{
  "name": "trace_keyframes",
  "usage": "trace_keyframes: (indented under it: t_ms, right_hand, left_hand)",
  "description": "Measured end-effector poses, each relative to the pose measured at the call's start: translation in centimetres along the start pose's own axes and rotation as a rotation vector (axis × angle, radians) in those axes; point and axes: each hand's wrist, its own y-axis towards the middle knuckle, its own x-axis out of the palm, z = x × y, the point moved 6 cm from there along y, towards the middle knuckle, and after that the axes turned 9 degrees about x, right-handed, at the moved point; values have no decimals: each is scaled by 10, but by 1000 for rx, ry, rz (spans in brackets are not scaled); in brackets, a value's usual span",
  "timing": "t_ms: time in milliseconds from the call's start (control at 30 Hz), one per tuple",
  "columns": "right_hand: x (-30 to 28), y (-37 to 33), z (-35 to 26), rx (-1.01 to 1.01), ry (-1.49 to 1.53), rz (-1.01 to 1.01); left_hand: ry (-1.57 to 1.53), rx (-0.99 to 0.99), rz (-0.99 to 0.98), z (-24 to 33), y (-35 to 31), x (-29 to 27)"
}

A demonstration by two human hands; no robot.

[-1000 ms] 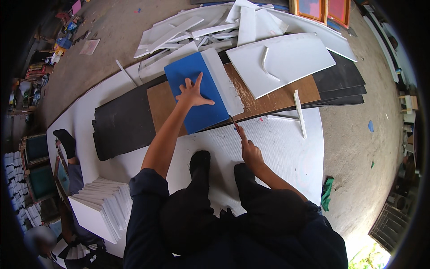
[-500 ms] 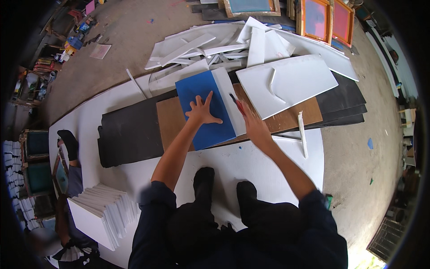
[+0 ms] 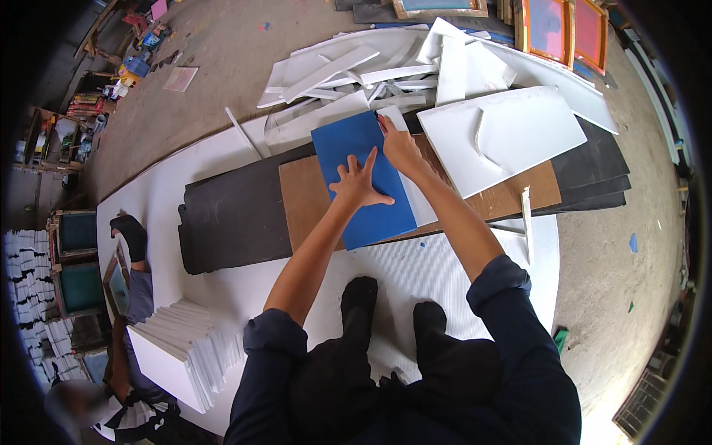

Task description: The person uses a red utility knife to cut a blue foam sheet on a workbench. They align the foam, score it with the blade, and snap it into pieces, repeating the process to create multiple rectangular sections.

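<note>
My left hand (image 3: 357,185) lies with fingers spread on a blue rectangular board (image 3: 347,139), pressing it from above. Under this board, a white foam sheet (image 3: 420,204) sticks out along the right side. At the far right corner of the blue board, my right hand (image 3: 403,152) is closed round a red utility knife (image 3: 382,124); its tip is close to the board's edge, and whether it touches the sheet cannot be told. Both pieces rest on a brown board (image 3: 298,196), which lies over black sheets (image 3: 231,219).
A larger white panel (image 3: 512,137) with a curled strip on it lies to the right. White offcuts (image 3: 348,67) are heaped at the far side. A stack of white sheets (image 3: 182,356) stands at the near left, beside another person's leg (image 3: 139,289). Framed screens (image 3: 547,33) lean at the far right.
My right hand has slid the knife away from me along the blue board's right edge, to its far corner. My left hand stays spread on the board. The whole view has shifted slightly.
</note>
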Motion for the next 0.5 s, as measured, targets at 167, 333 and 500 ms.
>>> trace_keyframes:
  t_ms: [167,333,500]
  right_hand:
    - [-2,-45,18,-110,6,-74]
    - [-5,-149,66,-26,58,-92]
    - [-8,-214,91,136,-58,-223]
  left_hand:
    - [20,-22,-15,-7,-1,1]
    - [52,-28,-60,2,-1,-5]
    - [95,-55,-94,-6,4,2]
